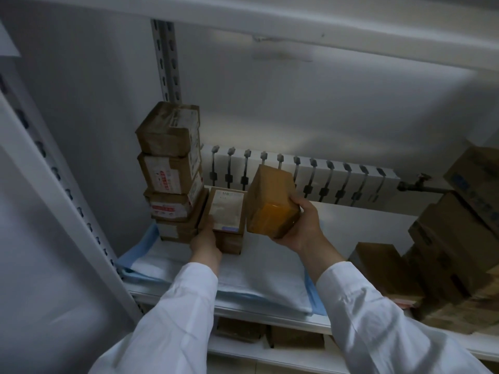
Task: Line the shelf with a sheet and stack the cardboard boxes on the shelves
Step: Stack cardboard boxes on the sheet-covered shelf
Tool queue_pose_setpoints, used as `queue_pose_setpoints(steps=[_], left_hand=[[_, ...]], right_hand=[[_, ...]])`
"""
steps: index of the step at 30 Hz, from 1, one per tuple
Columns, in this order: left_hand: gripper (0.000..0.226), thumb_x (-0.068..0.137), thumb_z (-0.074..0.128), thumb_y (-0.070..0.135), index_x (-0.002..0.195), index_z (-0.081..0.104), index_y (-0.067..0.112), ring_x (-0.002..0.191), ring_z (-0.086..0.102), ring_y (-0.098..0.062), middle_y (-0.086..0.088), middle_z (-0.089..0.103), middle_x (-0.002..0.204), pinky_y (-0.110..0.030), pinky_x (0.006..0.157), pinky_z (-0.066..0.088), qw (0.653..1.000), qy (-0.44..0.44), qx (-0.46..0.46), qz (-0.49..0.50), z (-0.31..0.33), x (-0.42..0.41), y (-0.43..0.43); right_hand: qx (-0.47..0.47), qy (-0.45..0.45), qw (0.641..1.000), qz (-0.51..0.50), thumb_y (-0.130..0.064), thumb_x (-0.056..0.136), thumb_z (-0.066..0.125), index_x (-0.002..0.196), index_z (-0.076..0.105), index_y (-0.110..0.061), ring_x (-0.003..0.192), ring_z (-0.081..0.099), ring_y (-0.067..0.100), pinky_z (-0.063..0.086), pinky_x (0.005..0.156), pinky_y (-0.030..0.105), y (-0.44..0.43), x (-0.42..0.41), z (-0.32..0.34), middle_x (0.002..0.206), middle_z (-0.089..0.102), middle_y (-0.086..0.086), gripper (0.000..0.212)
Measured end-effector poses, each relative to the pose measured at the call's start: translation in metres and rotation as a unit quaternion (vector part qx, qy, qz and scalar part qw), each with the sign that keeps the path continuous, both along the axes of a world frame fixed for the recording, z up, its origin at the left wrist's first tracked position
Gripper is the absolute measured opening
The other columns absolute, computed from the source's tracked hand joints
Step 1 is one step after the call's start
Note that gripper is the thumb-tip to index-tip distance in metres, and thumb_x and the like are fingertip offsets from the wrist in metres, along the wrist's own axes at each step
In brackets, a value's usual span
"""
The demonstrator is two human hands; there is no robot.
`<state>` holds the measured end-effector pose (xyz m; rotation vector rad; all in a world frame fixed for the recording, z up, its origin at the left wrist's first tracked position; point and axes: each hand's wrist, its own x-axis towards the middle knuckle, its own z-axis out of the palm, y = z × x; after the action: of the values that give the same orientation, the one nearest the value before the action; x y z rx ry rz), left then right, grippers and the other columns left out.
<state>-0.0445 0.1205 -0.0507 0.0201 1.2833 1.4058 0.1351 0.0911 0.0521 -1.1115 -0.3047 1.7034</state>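
Note:
A pale blue sheet (259, 273) covers the left part of the white shelf (359, 228). At its back left stands a tall stack of taped cardboard boxes (170, 168). Beside that stack is a short pile of boxes (226, 214) with a white label on top; my left hand (206, 242) grips its front left corner. My right hand (302, 228) holds a brown box with orange tape (270, 203) tilted in the air, just right of the short pile and above the sheet.
More cardboard boxes (453, 252) are heaped at the right end of the shelf. A white radiator (310, 176) runs along the wall behind. A slotted metal upright (67, 190) stands at left. Boxes (270, 333) lie on the lower shelf. Another shelf board (324, 25) hangs overhead.

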Motion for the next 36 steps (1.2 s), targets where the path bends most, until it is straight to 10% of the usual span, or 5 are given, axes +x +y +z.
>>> queue_pose_setpoints(steps=[5, 12, 18, 25, 36], left_hand=[[0.060, 0.081, 0.056, 0.050, 0.131, 0.052, 0.017, 0.118, 0.054, -0.029, -0.007, 0.056, 0.133, -0.045, 0.104, 0.042, 1.000, 0.003, 0.007, -0.003, 0.013, -0.005, -0.004], [0.031, 0.095, 0.045, 0.015, 0.125, 0.049, 0.009, 0.119, 0.051, -0.030, -0.012, 0.054, 0.124, -0.030, 0.090, 0.039, 0.957, 0.236, 0.033, 0.165, 0.093, 0.006, -0.050], [0.028, 0.099, 0.041, 0.028, 0.115, 0.061, 0.016, 0.106, 0.055, -0.017, -0.001, 0.060, 0.117, -0.030, 0.092, 0.041, 0.947, 0.271, 0.161, -0.065, 0.114, 0.015, -0.065], [0.041, 0.096, 0.047, 0.036, 0.130, 0.055, 0.015, 0.125, 0.049, -0.022, -0.003, 0.055, 0.133, -0.024, 0.097, 0.034, 0.922, 0.341, 0.148, -0.110, 0.111, 0.004, -0.067], [0.045, 0.099, 0.033, 0.041, 0.130, 0.053, 0.015, 0.122, 0.051, -0.028, -0.009, 0.055, 0.133, -0.037, 0.105, 0.039, 0.924, 0.346, 0.139, -0.079, 0.098, -0.002, -0.051]], right_hand=[[0.080, -0.107, 0.990, 0.040, -0.029, 0.090, 0.060, 0.118, 0.049, -0.020, 0.091, 0.058, 0.023, 0.051, 0.079, 0.039, 0.002, -0.016, 0.016, 0.102, 0.060, 0.006, 0.032], [0.154, -0.361, 0.920, 0.018, -0.045, 0.072, 0.076, 0.137, 0.036, -0.023, 0.121, 0.050, 0.028, 0.045, 0.102, 0.049, 0.004, -0.056, 0.023, 0.136, 0.048, 0.005, 0.080], [0.168, -0.496, 0.850, 0.049, -0.048, 0.073, 0.075, 0.139, 0.037, -0.022, 0.130, 0.037, 0.033, 0.036, 0.107, 0.046, -0.003, -0.079, 0.025, 0.142, 0.036, 0.009, 0.080], [0.189, -0.470, 0.857, 0.098, -0.029, 0.098, 0.046, 0.140, 0.044, -0.013, 0.135, 0.037, 0.028, 0.032, 0.112, 0.040, -0.010, -0.088, 0.031, 0.148, 0.038, 0.011, 0.045], [0.158, -0.378, 0.905, 0.115, -0.008, 0.094, 0.049, 0.143, 0.041, -0.012, 0.133, 0.043, 0.026, 0.036, 0.112, 0.042, -0.011, -0.089, 0.025, 0.143, 0.047, 0.006, 0.050]])
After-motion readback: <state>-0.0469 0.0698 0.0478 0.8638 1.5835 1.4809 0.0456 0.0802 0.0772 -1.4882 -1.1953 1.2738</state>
